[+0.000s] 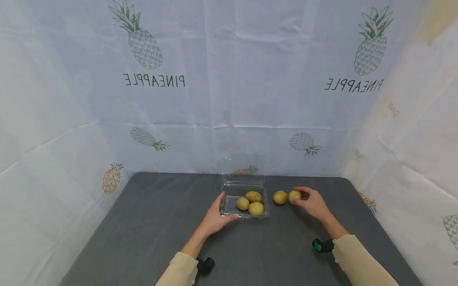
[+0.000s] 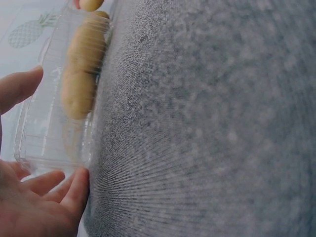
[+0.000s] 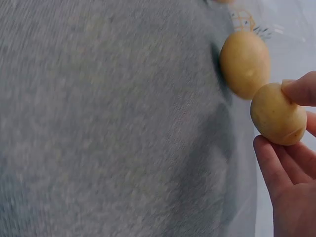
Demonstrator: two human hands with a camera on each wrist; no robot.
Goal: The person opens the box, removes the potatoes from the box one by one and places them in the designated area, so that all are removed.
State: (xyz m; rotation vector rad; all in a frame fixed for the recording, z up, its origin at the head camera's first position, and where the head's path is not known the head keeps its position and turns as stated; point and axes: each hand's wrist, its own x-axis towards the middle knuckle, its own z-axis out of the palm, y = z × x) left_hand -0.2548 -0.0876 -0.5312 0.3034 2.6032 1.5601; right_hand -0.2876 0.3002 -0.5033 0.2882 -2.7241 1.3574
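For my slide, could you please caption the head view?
Left hand steadies clear box; right hand holds potato.

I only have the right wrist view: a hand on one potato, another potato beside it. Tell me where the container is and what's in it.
Observer: The clear container sits left of both loose potatoes, lid open; three potatoes lie inside.
Operator: Report the other hand.
Observer: The left hand holds the container's near left corner.
Operator: Confirm the grip here.
Observer: The right hand pinches the held potato; the loose potato lies between it and the container.
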